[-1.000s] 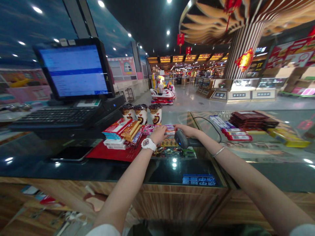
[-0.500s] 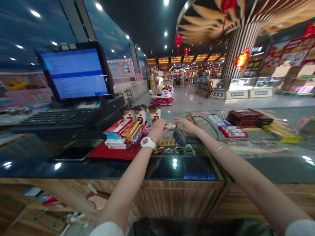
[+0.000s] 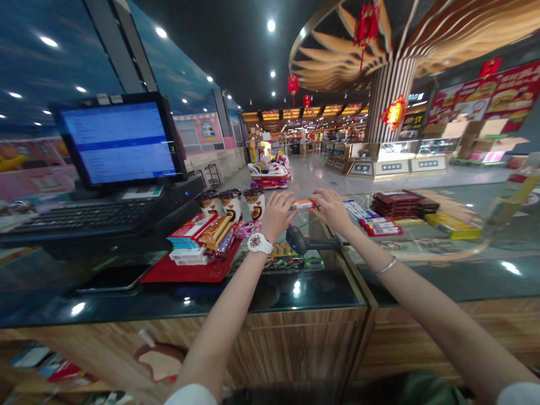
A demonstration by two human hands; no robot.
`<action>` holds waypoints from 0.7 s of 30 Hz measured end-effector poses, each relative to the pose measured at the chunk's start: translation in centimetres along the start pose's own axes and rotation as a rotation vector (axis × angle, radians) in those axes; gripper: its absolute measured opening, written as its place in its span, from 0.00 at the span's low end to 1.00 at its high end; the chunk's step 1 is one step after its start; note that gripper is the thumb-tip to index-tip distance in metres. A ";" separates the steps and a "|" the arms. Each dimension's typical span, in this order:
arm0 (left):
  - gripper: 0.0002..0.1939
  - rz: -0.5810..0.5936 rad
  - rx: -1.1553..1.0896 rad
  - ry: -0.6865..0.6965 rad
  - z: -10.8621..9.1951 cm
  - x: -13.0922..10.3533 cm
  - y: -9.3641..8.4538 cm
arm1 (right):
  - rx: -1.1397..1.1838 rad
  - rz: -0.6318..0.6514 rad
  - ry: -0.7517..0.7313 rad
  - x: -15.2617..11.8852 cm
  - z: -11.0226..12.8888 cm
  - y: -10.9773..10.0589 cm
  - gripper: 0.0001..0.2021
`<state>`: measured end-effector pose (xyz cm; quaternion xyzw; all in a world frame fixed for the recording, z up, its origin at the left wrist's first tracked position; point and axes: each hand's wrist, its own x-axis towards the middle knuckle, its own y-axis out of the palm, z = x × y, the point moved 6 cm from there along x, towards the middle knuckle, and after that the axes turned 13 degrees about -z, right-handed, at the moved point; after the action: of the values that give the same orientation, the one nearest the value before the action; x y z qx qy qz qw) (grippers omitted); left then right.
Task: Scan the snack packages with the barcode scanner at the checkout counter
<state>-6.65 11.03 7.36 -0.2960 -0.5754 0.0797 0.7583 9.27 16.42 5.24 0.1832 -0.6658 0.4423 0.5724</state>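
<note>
A small red-and-orange wrapped roll (image 3: 302, 205) is held level between both hands above the glass counter. My left hand (image 3: 278, 212), with a white watch at the wrist, grips its left end. The fingers of my right hand (image 3: 332, 209) close on its right end. Just below the hands lies a black scanner (image 3: 298, 240) with a small blue light. Left of my left hand stand three lidded cups (image 3: 254, 203). In front of them, a stack of colourful snack packs (image 3: 197, 233) rests on a red mat (image 3: 189, 274).
A monitor (image 3: 120, 143) and black keyboard (image 3: 80, 212) are at the left, with a dark flat device (image 3: 113, 278) nearer the edge. At the right lie brown packets (image 3: 400, 203), red tubes (image 3: 382, 227) and a yellow box (image 3: 453, 226).
Both hands have lifted the roll slightly, away from the scanner. The camera view has shifted, so the counter items appear a little further left.
</note>
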 end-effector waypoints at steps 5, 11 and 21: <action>0.18 -0.070 -0.006 0.025 -0.8 0.0 1.2 | -0.041 -0.094 0.017 -0.5 -1.3 -1.9 0.15; 0.20 -0.100 0.049 0.030 -0.1 -1.6 0.9 | -0.029 -0.063 0.042 -1.1 -0.7 -1.5 0.15; 0.20 -0.116 0.029 0.071 -0.5 -1.8 0.4 | -0.062 -0.067 -0.066 -1.6 1.7 -0.9 0.13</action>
<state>-6.70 10.37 5.52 -0.2537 -0.5631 0.0335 0.7857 9.36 14.13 4.17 0.2020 -0.6914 0.3956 0.5699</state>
